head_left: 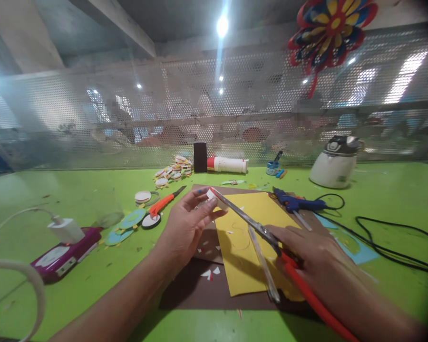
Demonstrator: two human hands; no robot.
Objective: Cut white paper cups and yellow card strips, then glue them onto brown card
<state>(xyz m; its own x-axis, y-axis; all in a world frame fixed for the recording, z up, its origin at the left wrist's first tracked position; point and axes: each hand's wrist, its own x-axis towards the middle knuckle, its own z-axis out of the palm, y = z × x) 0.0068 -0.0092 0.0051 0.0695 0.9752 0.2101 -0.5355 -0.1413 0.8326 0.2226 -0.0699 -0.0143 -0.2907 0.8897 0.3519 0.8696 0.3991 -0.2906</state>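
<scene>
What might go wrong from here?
The scissors reach close to the left hand, so a slip might nick it. The white piece is small and held only by its edge, so it could twist out of line. The glue gun lies just beyond the right hand and might get bumped.

Scissors (261, 230) above sheet (239, 273), glue gun (301, 203) right
</scene>
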